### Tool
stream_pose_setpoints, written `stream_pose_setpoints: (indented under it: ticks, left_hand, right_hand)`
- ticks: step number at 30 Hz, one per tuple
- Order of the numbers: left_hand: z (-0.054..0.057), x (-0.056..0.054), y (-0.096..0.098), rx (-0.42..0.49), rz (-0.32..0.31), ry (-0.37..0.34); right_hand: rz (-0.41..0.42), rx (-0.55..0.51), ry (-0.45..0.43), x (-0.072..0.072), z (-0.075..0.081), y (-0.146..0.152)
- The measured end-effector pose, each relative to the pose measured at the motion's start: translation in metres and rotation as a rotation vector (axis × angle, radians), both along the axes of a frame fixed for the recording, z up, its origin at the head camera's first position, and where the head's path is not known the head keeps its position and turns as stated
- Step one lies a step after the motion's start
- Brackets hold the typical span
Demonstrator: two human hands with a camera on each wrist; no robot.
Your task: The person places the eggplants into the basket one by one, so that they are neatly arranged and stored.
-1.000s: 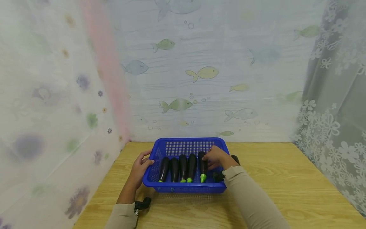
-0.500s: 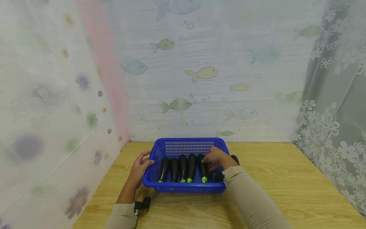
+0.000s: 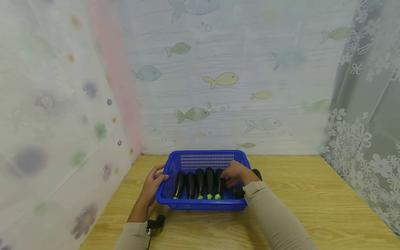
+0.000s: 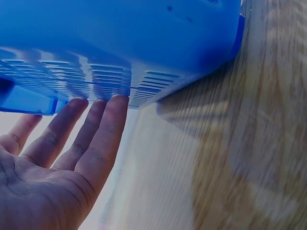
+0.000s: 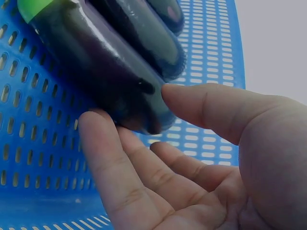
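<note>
In the head view, a blue plastic basket (image 3: 203, 201) holds several dark eggplants (image 3: 200, 182) side by side, green stem ends toward me. My left hand (image 3: 153, 182) holds its left rim, thumb over the edge; the left wrist view shows the fingers stretched against the slotted outer wall (image 4: 108, 76). My right hand (image 3: 235, 172) reaches inside, next to the rightmost eggplant (image 3: 219, 182). In the right wrist view, the thumb tip touches the rounded end of this eggplant (image 5: 100, 62), and the loosely extended fingers lie beside its lower side.
The basket stands on a wood-grain table (image 3: 297, 194). A dark rounded object (image 3: 257, 173) shows beyond the basket's right side, partly behind the right wrist. Fish-patterned sheeting (image 3: 225, 114) hangs behind the table. Each wrist bears a small black camera (image 3: 156, 222).
The rightmost eggplant has shifted left, its stem end swinging right and then left, and now lies close beside its neighbour, which has straightened slightly. The left hand has stayed on the rim.
</note>
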State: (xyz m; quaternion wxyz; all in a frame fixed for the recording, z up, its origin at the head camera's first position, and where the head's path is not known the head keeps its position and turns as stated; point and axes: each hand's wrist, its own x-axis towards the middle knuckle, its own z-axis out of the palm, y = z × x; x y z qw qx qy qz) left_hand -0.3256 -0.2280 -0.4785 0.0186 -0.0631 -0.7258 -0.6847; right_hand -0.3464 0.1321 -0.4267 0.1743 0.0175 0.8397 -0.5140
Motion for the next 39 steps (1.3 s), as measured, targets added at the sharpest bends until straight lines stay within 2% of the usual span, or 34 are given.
stream_pose_setpoints:
  ticks: [21, 29, 36, 39]
  left_hand:
    - [-0.002, 0.000, 0.000, -0.013, 0.010, -0.005]
    - [-0.003, -0.001, -0.002, -0.009, 0.010, -0.013]
    - [-0.002, -0.001, -0.002, 0.003, 0.007, -0.017]
    - [0.000, -0.001, -0.001, 0.009, 0.003, -0.018]
  right_hand:
    - [-0.004, -0.004, 0.012, 0.002, -0.001, 0.000]
    - [-0.002, 0.027, 0.031, 0.000, -0.004, -0.001]
    - [0.001, 0.110, 0.113, -0.003, 0.007, 0.001]
    - [0.007, 0.098, 0.134, -0.003, 0.014, 0.004]
